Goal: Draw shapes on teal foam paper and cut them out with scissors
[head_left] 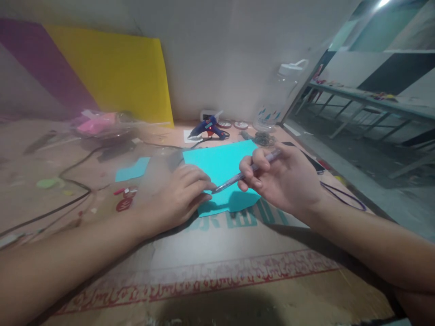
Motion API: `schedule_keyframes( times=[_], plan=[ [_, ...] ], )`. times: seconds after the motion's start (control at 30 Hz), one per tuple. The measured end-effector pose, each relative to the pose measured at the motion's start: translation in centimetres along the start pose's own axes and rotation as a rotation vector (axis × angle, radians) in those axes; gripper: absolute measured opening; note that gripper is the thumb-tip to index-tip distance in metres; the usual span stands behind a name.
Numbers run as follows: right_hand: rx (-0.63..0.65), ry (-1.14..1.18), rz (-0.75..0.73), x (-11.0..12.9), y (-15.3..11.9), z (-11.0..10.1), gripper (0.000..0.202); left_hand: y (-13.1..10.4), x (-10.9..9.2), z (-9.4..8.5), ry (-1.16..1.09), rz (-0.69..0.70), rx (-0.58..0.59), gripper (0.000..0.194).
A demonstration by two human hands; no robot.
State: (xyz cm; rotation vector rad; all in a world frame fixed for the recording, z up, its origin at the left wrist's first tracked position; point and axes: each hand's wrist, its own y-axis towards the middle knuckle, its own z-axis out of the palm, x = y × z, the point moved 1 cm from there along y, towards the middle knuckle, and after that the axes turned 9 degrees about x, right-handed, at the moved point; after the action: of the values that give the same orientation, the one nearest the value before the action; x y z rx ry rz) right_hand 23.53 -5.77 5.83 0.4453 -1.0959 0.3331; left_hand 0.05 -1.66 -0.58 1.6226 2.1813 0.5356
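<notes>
A bright turquoise sheet of paper (220, 158) lies on the table in front of me. My left hand (185, 194) rests over its left edge, fingers stretched out to the right and pressing on the sheet. My right hand (282, 181) is closed around a slim pen (234, 180), held at a slant above the paper. The pen's tip points down and left, close to my left fingertips. Whether the tip touches the sheet I cannot tell. The undersides of my left fingers are hidden.
Behind the paper sits a blue glue gun (208, 127) with a red light. A clear bottle (272, 99) with a white lid stands at the back right. A turquoise scrap (132, 169), a black cable (79, 183) and a plastic bag with pink pieces (98, 124) lie left.
</notes>
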Motion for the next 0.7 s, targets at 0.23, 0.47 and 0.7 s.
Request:
schedule_keyframes(
  times=[0.23, 0.47, 0.7],
  plan=[
    [-0.028, -0.033, 0.007, -0.32, 0.02, -0.08, 0.046, 0.14, 0.08, 0.05, 0.010, -0.003, -0.020, 0.011],
    [-0.049, -0.113, 0.017, -0.37, -0.03, -0.26, 0.046, 0.19, -0.03, 0.06, 0.008, -0.005, -0.032, 0.011],
    [-0.025, -0.050, -0.011, -0.47, -0.10, -0.39, 0.043, 0.27, 0.04, -0.02, 0.004, -0.005, -0.039, 0.011]
  ],
)
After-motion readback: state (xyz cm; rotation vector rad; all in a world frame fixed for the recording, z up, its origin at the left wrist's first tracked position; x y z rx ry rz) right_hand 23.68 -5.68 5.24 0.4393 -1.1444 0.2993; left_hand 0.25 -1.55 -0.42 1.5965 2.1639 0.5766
